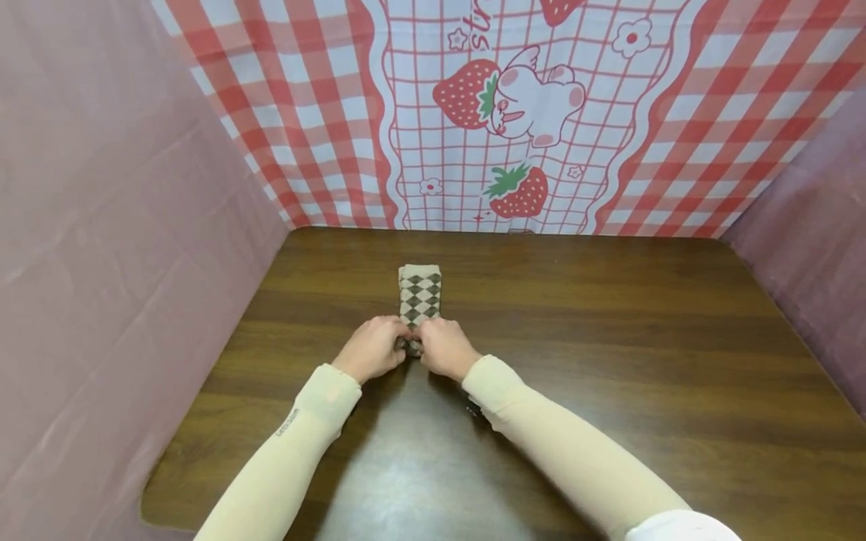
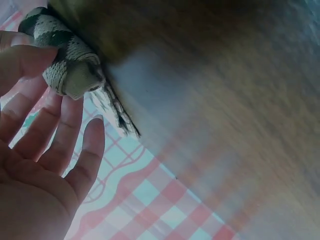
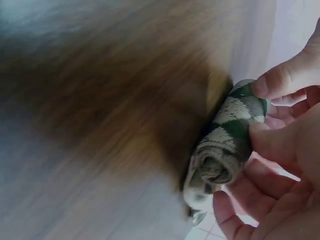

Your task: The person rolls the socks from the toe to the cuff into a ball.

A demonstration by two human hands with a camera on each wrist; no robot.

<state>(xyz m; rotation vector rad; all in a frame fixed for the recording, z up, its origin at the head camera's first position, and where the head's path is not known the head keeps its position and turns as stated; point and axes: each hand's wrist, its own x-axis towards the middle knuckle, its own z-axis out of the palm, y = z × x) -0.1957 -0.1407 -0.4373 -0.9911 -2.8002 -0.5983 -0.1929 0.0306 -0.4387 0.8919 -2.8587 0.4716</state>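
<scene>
A cream sock with dark diamonds (image 1: 421, 294) lies lengthwise on the wooden table, its near end rolled into a tight coil. My left hand (image 1: 373, 348) pinches the left side of the roll, thumb on the near face and fingers behind it. From the other side my right hand (image 1: 446, 347) grips the same roll. In the right wrist view the spiral end of the rolled sock (image 3: 216, 167) shows beside the thumb. The left wrist view shows the roll (image 2: 65, 55) between thumb and fingers, with the flat part of the sock stretching beyond it.
The brown wooden table (image 1: 609, 338) extends around the hands, with a bright reflection on its near part. A red-and-white checked cloth (image 1: 291, 98) with strawberries hangs behind its far edge. Pinkish cloth walls (image 1: 101, 225) stand at both sides.
</scene>
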